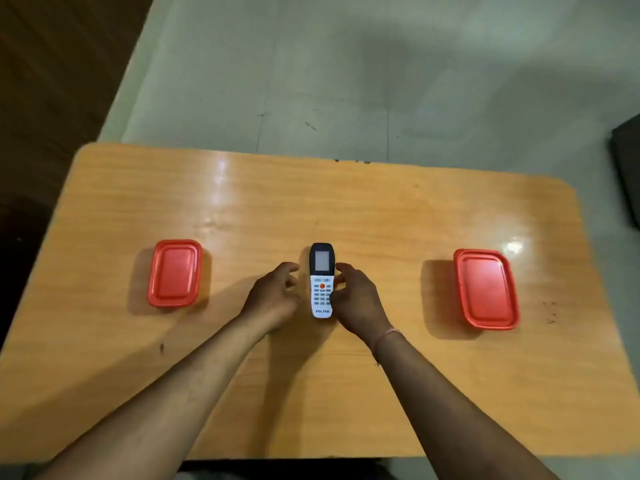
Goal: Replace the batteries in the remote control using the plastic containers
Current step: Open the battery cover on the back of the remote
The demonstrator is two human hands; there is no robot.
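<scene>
Table (381, 216): remote (322, 289), 2 containers (175, 273)

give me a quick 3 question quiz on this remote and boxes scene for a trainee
1. True or false: the remote lies face up on the table.
2. Which hand has a thin band on its wrist: A left hand, B right hand?
3. How many red-lidded boxes are there, and are their lids on? See the left box and the right box.

Key: 1 true; 2 B; 3 two, both lids on.
</scene>
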